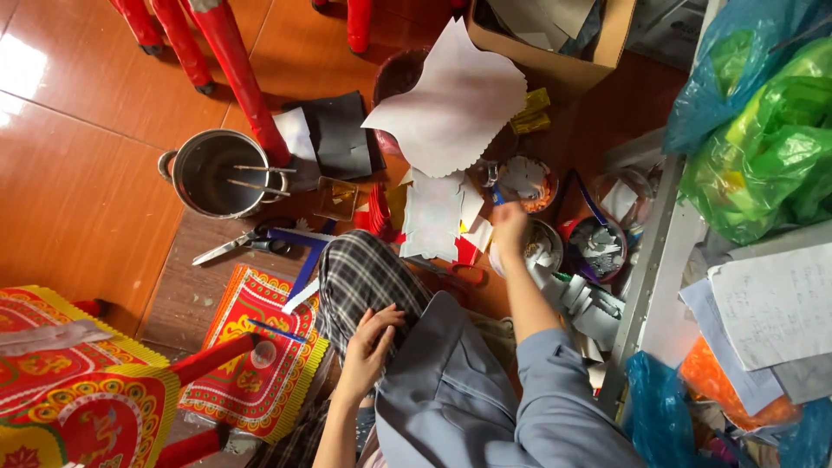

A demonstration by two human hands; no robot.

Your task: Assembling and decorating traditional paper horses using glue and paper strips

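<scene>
My left hand (373,342) rests flat on my knee, on the plaid trouser leg (360,277), fingers apart and holding nothing. My right hand (510,227) is stretched forward over a pile of cut white, red and yellow paper pieces (438,217), beside a small bowl of white scraps (544,247). Its fingers are curled downward; whether they grip anything is hidden. A large white sheet with scalloped edges (451,104) lies just beyond. Another bowl (529,182) sits past my right hand.
A metal pot with sticks (217,173) and scissors (243,245) lie at left by red stool legs (234,69). Red-and-yellow patterned paper (260,347) covers the near floor. A cardboard box (555,43), a metal shelf edge (659,260) and plastic bags (763,130) crowd the right.
</scene>
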